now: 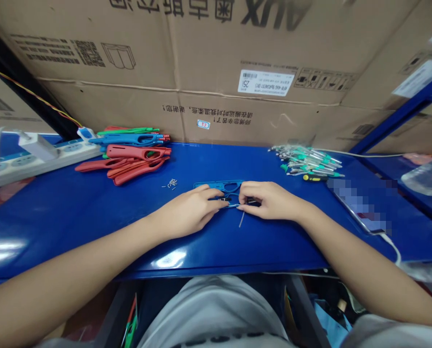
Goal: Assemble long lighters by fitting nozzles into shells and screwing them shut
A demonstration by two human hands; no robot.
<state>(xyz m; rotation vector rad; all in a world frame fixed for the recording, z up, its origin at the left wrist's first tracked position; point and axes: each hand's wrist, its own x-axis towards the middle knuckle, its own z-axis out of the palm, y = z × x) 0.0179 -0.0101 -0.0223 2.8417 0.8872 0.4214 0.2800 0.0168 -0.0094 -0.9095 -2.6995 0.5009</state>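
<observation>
Both hands meet over a blue plastic gas-lighter shell (216, 185) near the middle of the table. One half with a trigger opening lies just beyond my fingers; a second blue piece and small dark parts are between them, mostly covered. My left hand (197, 209) is closed, thumb and forefinger on the nearer blue piece. My right hand (268, 200) is pinched at that piece's right end, and what it grips is hidden. Below its thumb a thin pale strip (241, 220) sticks out toward me.
Red and blue lighter shells (139, 154) are stacked at left, beside a white power strip (23, 162). Small metal pins (172, 183) lie nearer. At right are metal rods with green parts (310, 160), a yellow-black screwdriver (314, 178) and a charging phone (359, 208). Cardboard (201, 63) walls the back.
</observation>
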